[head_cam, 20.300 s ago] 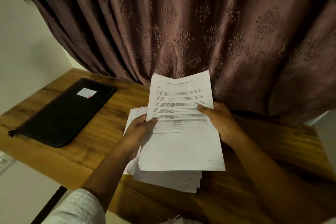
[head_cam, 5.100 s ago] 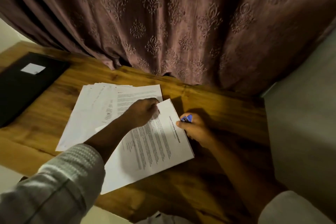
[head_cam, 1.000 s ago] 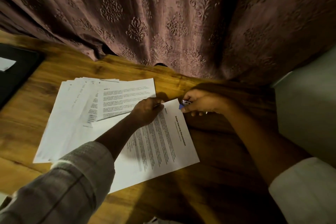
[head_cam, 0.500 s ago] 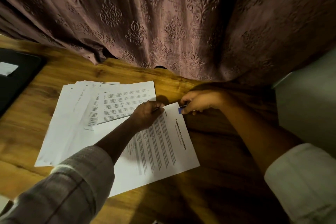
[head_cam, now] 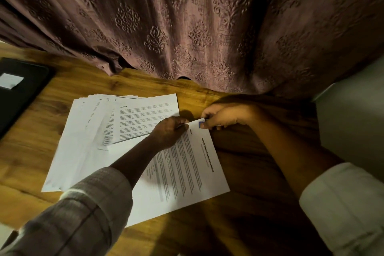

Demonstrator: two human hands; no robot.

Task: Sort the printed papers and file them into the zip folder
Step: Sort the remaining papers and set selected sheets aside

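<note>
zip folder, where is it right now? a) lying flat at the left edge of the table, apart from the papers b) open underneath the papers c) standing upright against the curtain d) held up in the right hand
a: the zip folder lies flat at the left edge of the table, with bare wood between it and the fanned papers.

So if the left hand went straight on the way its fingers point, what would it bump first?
Probably the small blue object that the right hand pinches at the corner of the titled page. The left hand rests on that page just short of it.
</note>
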